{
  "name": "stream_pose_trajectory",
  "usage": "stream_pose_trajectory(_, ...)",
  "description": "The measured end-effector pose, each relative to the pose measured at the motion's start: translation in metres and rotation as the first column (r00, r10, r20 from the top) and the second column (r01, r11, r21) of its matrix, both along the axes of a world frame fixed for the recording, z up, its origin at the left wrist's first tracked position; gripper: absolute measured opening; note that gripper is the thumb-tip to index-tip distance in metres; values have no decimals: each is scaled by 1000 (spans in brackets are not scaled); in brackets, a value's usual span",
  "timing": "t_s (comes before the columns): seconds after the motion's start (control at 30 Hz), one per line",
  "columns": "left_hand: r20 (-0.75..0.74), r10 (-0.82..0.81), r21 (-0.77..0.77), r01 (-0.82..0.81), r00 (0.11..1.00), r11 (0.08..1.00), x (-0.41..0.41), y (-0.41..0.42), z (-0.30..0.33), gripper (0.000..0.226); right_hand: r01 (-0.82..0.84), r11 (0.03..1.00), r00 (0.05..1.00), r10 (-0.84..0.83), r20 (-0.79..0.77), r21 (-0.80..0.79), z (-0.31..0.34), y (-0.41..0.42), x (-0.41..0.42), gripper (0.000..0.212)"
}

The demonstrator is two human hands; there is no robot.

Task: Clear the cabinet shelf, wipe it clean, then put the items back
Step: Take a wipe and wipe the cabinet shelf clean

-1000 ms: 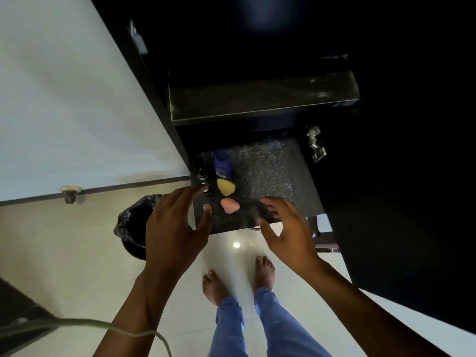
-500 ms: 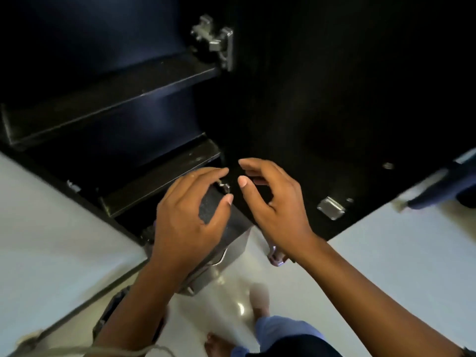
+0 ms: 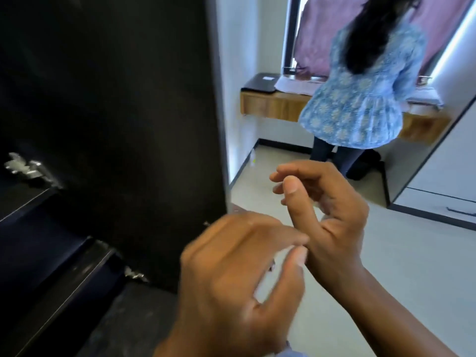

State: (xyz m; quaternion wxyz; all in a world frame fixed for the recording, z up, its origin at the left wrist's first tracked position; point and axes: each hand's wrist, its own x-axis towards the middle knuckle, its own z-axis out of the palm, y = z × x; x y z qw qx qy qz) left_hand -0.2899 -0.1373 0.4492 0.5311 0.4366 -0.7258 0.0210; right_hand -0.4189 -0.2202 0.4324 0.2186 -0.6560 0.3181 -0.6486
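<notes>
Dark cabinet [image 3: 110, 99] — hands, seemingly empty, beside it.

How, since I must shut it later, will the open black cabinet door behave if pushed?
Probably stiff: the cabinet door shows as one flat, unbent panel. It should swing rather than slide, since a metal hinge sits at its inner side. Likely fairly heavy, judging by its tall face and thick pale edge.

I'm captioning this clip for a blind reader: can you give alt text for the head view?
Two bare hands, left hand and right hand, hover loosely curled and empty beside an open black cabinet door. Behind, another person in a blue patterned top faces a wooden wall shelf.
</notes>
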Motion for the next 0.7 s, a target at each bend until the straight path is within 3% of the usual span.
stream_pose_trajectory(0.13,-6,33,82,-32,999,996,-53,-58,-17,15,6,989,1000,-10,24,149,-19,-58,-40,13)
stream_pose_trajectory(0.27,-64,212,350,-177,975,920,-83,-124,-53,16,28,955,998,-8,-70,294,-56,-138,-74,13)
stream_pose_trajectory(0.43,144,453,621,-436,880,651,-85,-200,-144,44,-17,870,975,124,-186,493,-128,-232,-84,12)
stream_pose_trajectory(0.6,420,470,749,-589,776,303,-60,-243,-252,69,-37,820,882,296,-368,571,-209,-306,-54,14)
stream_pose_trajectory(0.7,439,460,820,-554,771,145,-46,-257,-303,77,-60,762,823,403,-400,644,-261,-334,-24,17)
